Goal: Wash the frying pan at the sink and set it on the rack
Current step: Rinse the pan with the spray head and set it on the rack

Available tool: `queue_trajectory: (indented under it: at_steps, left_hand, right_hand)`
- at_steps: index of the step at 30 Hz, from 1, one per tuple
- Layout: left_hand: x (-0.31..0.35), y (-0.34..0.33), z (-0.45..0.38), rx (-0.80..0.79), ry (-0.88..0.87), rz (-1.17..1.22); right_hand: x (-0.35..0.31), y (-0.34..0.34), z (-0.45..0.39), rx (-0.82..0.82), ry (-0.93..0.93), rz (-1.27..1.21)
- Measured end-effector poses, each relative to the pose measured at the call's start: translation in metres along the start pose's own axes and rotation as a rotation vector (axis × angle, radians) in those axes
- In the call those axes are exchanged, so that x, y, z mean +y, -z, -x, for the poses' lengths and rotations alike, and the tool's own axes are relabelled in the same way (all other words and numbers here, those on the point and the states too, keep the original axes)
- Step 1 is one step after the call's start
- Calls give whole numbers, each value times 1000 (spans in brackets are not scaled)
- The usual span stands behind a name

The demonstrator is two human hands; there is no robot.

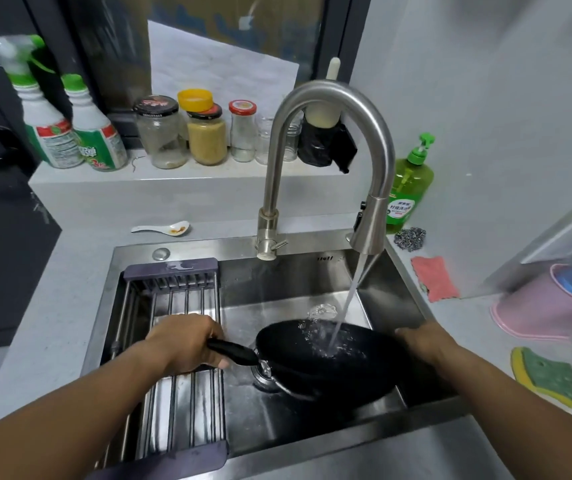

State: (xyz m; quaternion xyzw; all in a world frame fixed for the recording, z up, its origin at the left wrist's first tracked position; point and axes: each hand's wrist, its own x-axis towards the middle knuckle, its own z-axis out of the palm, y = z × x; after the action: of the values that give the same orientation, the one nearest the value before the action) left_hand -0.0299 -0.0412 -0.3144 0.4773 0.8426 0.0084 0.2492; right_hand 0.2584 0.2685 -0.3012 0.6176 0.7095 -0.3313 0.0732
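Steel sink, tap running. Drain rack spans the basin's left side. Frying pan held tilted inside the basin, over the drain, the stream striking its inner face. Left hand wrapped round the pan's handle. Right hand at the pan's far rim; fingers hidden, grip not discernible.
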Motion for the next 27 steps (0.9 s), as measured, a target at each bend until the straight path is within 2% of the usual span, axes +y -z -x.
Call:
queue_trajectory:
  at_steps: [3, 5, 10, 12, 16, 21, 25, 27]
  left_hand:
    - [-4, 8, 1, -143, -40, 103]
    - [-5, 13, 3, -201, -63, 220]
    - [5, 30, 9, -282, -104, 346]
    - [10, 37, 12, -268, -130, 358]
    - [10, 48, 18, -204, -177, 220]
    - [-6, 68, 33, -48, -205, -187]
    - [-15, 81, 49, -17, -123, -304]
    - [-8, 84, 57, 11, -83, -313]
  right_hand:
    - [-5, 10, 5, -116, -131, -263]
    - [-9, 19, 4, -132, -202, -339]
    - [-21, 21, 9, -131, -157, -382]
    - [-25, 19, 19, -155, -132, -375]
    - [-19, 11, 35, -191, -166, -372]
    - [-3, -32, 42, -277, -234, -346]
    - [-19, -77, 65, -352, -262, -366]
    - [-31, -89, 73, -331, -250, -423]
